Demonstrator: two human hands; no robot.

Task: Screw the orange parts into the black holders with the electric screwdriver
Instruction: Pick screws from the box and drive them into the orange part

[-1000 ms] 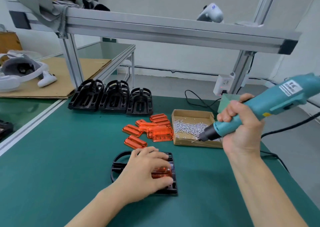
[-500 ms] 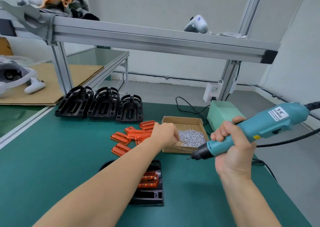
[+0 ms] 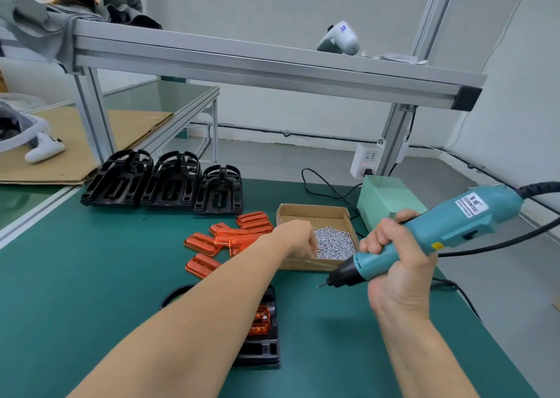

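A black holder (image 3: pixel 263 349) lies on the green mat near me, with an orange part (image 3: pixel 260 322) seated in it; my left forearm covers most of both. My left hand (image 3: pixel 295 237) reaches into the cardboard box (image 3: pixel 312 211) of small silver screws (image 3: pixel 336 243). Its fingers curl down into the screws, and what they hold is hidden. My right hand (image 3: pixel 397 264) grips the teal electric screwdriver (image 3: pixel 439 231) in the air right of the box, its bit pointing down-left. Several loose orange parts (image 3: pixel 224 237) lie left of the box.
Three black holders (image 3: pixel 163 185) stand in a row at the mat's back left. A pale green power box (image 3: pixel 385 197) sits behind the screw box, with cables trailing right. An aluminium frame beam (image 3: pixel 242 64) crosses overhead. The mat's right edge is close to my right arm.
My left hand left the holder and moved up to the screw box, where it stays with its fingers among the screws. The screwdriver dropped lower and a little to the right.
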